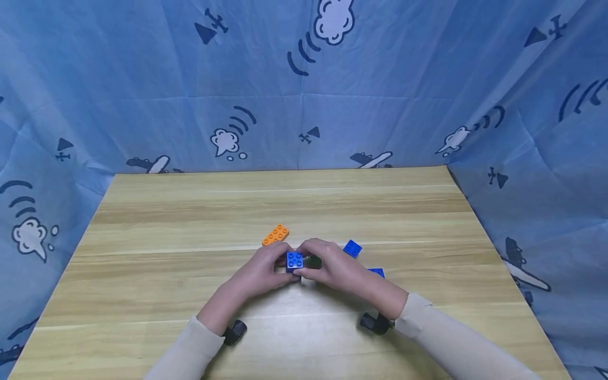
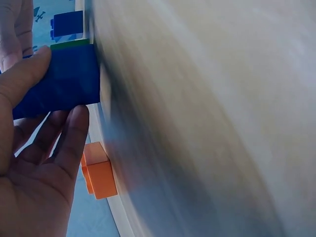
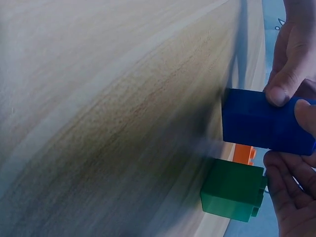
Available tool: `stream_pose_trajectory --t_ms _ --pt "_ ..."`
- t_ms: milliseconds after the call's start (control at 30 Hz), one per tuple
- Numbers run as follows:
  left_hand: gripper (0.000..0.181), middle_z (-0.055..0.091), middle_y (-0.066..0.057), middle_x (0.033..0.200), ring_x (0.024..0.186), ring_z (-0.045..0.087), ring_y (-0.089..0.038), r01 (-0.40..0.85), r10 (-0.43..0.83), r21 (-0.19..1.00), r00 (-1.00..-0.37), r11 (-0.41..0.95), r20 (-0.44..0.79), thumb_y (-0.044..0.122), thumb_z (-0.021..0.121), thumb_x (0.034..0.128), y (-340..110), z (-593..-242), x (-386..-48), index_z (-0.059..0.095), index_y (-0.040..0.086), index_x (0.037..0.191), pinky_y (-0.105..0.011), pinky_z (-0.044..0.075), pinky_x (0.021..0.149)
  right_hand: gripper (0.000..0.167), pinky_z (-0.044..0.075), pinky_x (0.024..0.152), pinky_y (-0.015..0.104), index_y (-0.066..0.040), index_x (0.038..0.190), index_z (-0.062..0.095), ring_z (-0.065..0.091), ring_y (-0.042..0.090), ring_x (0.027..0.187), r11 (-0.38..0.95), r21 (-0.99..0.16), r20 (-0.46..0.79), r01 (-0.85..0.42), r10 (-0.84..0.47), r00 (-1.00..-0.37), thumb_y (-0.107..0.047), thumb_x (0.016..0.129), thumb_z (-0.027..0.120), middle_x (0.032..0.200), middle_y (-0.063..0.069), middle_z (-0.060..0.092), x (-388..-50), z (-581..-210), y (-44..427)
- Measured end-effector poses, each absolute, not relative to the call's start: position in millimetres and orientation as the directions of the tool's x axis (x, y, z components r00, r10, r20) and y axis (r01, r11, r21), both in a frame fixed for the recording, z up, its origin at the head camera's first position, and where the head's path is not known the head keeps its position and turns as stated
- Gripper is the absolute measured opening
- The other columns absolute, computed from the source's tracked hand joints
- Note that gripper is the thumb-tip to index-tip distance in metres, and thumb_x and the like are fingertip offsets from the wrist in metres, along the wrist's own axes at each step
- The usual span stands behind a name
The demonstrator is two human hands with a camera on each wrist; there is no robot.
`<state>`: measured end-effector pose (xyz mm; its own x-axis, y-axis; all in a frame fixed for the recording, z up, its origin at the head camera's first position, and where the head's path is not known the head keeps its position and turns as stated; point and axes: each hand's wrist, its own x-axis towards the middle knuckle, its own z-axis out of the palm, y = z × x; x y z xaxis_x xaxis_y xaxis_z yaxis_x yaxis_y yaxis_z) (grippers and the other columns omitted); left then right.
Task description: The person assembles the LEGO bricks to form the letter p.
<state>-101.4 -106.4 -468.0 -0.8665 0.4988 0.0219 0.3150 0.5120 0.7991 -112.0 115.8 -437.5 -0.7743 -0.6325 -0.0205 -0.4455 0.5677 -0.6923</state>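
The blue stack (image 1: 294,260), seemingly joined, is pinched by left fingers (image 2: 74,129) and right fingers (image 3: 280,175), with orange (image 1: 275,234), green (image 3: 231,187) and blue bricks (image 1: 352,248) left loose around it.

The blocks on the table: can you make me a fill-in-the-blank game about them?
1. The left grip and right grip hold a blue block whose top shows ____ studs.
2. In the head view, the far block just beyond the left grip is coloured ____.
3. In the right wrist view, the lowest block is coloured ____.
4. In the head view, ____ loose blue blocks lie right of the held one.

Missing words: four; orange; green; two.
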Motion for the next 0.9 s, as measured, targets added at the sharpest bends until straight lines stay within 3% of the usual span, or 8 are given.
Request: stream_pose_trajectory --t_ms 567,900 --pt "0.024 0.072 -0.002 0.103 0.102 0.072 -0.017 0.311 0.486 0.831 -0.872 0.462 0.056 0.016 0.087 0.0867 -106.8 -470.8 -100.4 0.065 0.013 0.097 -0.025 0.062 0.091 0.031 0.064 0.090 0.033 -0.017 0.119 0.070 0.070 0.015 0.100 0.585 -0.685 -0.028 -0.434 -0.617 -0.787 -0.029 0.092 0.082 0.111 -0.003 0.074 -111.3 -436.3 115.9" --pt "0.024 0.071 -0.002 0.103 0.101 0.071 -0.017 0.310 0.486 0.835 -0.872 0.455 0.059 0.014 0.086 0.0874 -107.2 -471.3 -101.1 0.064 0.013 0.097 -0.027 0.062 0.091 0.037 0.063 0.096 0.036 -0.015 0.122 0.068 0.070 0.016 0.106 0.571 -0.677 -0.013 -0.465 -0.640 -0.769 -0.033 0.092 0.082 0.115 -0.002 0.074 -114.9 -434.9 117.7"
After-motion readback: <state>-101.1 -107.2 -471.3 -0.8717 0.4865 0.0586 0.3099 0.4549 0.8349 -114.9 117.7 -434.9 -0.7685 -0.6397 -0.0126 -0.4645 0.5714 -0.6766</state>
